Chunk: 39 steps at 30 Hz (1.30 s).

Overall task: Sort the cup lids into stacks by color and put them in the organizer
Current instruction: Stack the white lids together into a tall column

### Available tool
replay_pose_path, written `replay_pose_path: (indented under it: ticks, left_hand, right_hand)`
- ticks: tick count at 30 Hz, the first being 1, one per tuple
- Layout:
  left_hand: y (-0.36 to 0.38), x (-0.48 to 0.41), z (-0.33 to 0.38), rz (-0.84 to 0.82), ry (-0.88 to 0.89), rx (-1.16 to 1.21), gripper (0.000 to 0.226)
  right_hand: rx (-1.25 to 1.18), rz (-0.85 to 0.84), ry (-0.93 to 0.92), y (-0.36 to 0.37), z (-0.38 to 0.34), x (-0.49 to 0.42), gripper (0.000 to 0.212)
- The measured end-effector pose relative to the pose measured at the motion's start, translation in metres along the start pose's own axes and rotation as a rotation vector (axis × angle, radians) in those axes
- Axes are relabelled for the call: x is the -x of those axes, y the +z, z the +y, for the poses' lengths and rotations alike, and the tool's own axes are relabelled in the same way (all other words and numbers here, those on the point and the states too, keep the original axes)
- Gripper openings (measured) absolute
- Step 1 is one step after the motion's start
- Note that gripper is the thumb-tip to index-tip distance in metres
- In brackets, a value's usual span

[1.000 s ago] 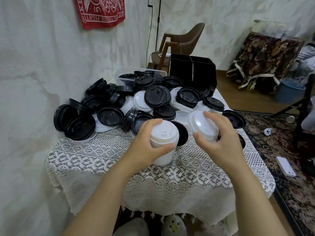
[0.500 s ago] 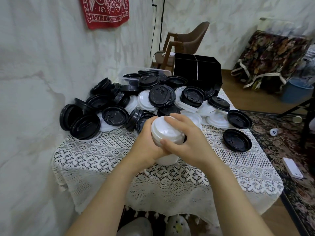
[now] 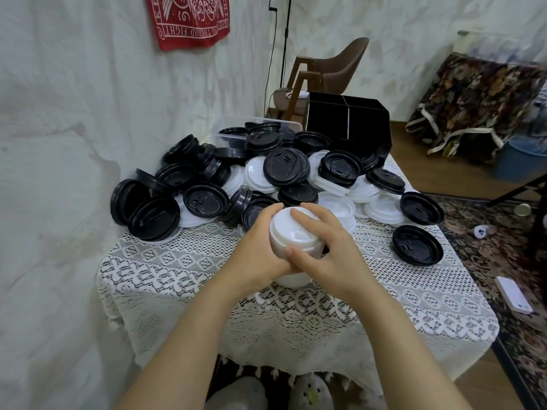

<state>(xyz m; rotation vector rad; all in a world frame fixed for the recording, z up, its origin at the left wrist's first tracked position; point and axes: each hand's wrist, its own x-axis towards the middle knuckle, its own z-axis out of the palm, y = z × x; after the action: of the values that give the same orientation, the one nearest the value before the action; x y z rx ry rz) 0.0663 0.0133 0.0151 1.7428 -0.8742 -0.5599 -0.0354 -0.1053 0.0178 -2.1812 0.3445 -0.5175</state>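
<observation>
- My left hand is curled round one side of the stack of white lids. My right hand clasps the other side, fingertips on the top lid.
- The stack stands upright and seems to rest on the tabletop, on the near side of the black organizer.
- The organizer sits beyond the heap of mixed lids, slightly nearer my right hand. I judge the stack must travel forward over that heap.
</observation>
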Motion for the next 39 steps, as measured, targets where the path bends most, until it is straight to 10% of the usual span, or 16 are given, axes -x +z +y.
replay_pose_path:
  ticks: [19,23,26,32,39]
  left_hand:
    - [0.014,-0.001,-0.003,0.1,0.172,-0.099,0.08]
    - [0.016,-0.002,-0.003,0.114,0.164,-0.129,0.08]
    - [0.015,-0.003,-0.006,0.102,0.15,-0.108,0.081]
    - [0.015,-0.005,-0.008,0.084,0.145,-0.056,0.077]
    - [0.015,-0.003,-0.005,0.079,0.136,-0.048,0.079]
  right_hand:
    - [-0.201,-0.068,0.011,-0.002,0.004,0.004,0.057]
    - [-0.289,0.274,-0.026,-0.015,0.014,-0.005,0.038]
    - [-0.092,0.477,0.082,-0.027,0.042,-0.018,0.036]
    - [0.51,0.174,0.217,-0.023,0.091,-0.025,0.043]
    - [0.317,0.392,0.171,-0.03,0.076,-0.019,0.013]
